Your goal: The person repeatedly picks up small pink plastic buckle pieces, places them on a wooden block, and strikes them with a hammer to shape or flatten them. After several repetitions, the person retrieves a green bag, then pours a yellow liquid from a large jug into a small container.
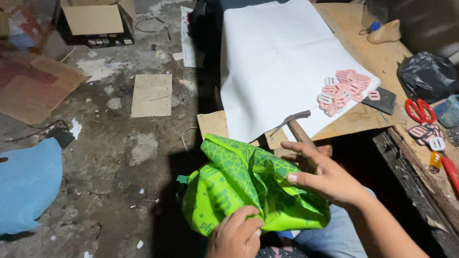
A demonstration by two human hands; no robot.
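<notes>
a: left hand (pixel 235 235) first — fingers curled together, pinching the near lower edge of the green bag (pixel 248 188). clamped on the fabric.

b: and the right hand (pixel 321 176)?

a: fingers spread apart, palm down, laid on the bag's right upper side. touching it, not gripping as far as i can tell. fingertips point left across the bag.

b: so where is the bag from the fingers?

a: directly under and between both hands, over the lap. crumpled, long axis running roughly from lower left to upper right. bulk of it lies left of the right fingers and above the left fingers.

b: which hand is nearer?

a: both in contact; left has the actual hold.

b: further out?

a: hammer (pixel 296 125) just beyond the right hand, head resting on the white sheet (pixel 272 62). pink buckles (pixel 343 91) piled on the sheet's right corner, well apart from the hands. red scissors (pixel 420 110) far right on the wooden bench (pixel 382 59).
</notes>
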